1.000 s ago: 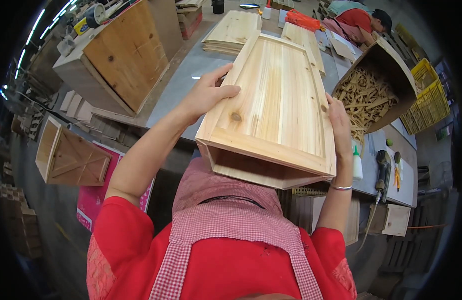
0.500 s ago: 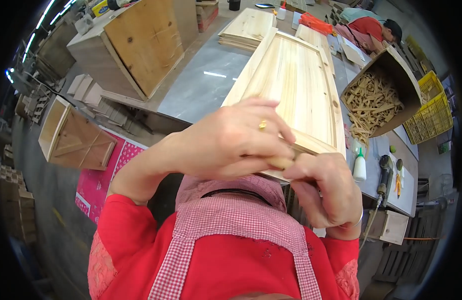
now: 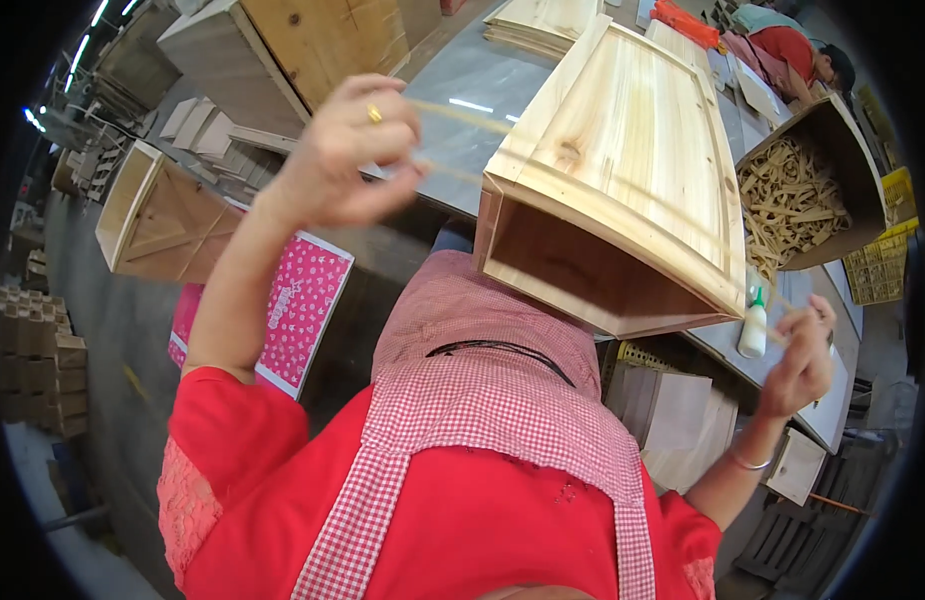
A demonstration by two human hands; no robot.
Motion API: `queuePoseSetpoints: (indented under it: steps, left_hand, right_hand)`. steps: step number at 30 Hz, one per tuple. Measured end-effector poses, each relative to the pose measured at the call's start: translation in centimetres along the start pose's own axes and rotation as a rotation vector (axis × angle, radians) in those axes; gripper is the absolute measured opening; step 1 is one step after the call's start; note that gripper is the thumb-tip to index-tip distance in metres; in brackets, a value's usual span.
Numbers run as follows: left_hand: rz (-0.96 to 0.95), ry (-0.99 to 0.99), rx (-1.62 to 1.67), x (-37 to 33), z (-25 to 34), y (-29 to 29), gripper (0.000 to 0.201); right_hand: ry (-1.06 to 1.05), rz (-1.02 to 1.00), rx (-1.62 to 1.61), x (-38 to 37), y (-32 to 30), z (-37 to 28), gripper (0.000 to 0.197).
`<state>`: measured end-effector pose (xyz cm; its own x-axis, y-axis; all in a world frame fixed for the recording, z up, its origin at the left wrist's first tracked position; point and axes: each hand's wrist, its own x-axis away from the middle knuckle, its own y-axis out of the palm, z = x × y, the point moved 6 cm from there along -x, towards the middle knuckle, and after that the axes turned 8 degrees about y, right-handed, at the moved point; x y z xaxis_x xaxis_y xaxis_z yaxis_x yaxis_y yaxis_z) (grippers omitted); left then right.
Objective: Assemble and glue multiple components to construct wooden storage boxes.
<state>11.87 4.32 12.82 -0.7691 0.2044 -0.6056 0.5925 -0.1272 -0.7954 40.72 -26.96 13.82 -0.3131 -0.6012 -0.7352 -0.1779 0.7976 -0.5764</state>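
Observation:
A pale wooden box (image 3: 622, 130) with a framed panel on top and an open near end lies on the workbench in front of me. A tan rubber band (image 3: 460, 112) is stretched wide across it, blurred by motion. My left hand (image 3: 357, 150), wearing a gold ring, is closed on the band off the box's left side. Beyond the near right corner, my right hand (image 3: 800, 358) pinches the band's other side, with its fingers curled. Most of the band's run over the box is faint.
Right of the box stands a carton (image 3: 867, 200) full of tan rubber bands, beside a yellow crate (image 3: 875, 268). A white glue bottle (image 3: 752, 328) with a green tip is near my right hand. Wooden panels (image 3: 542, 28) are stacked behind. A co-worker (image 3: 782, 50) leans over at far right.
My hands have moved from close together at the box's near end to wide apart, left and right. The rubber band now shows stretched between them, and the box's open end has come into view.

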Motion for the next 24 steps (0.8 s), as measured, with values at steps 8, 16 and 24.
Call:
queuePoseSetpoints:
  steps: [8,16,24]
  left_hand:
    - [-0.279,-0.073,-0.016,11.1,1.3,11.5,0.019]
    - [-0.512,-0.054,-0.257,15.8,-0.8,21.9,0.049]
    - [-0.445,-0.119,-0.143,12.4,-0.9,22.0,0.028]
  right_hand:
    - [0.115,-0.392,0.194,9.0,4.3,5.5,0.008]
    - [-0.037,-0.543,0.514,17.3,13.2,11.1,0.030]
    - [0.018,-0.173,0.150,10.4,13.5,14.6,0.038]
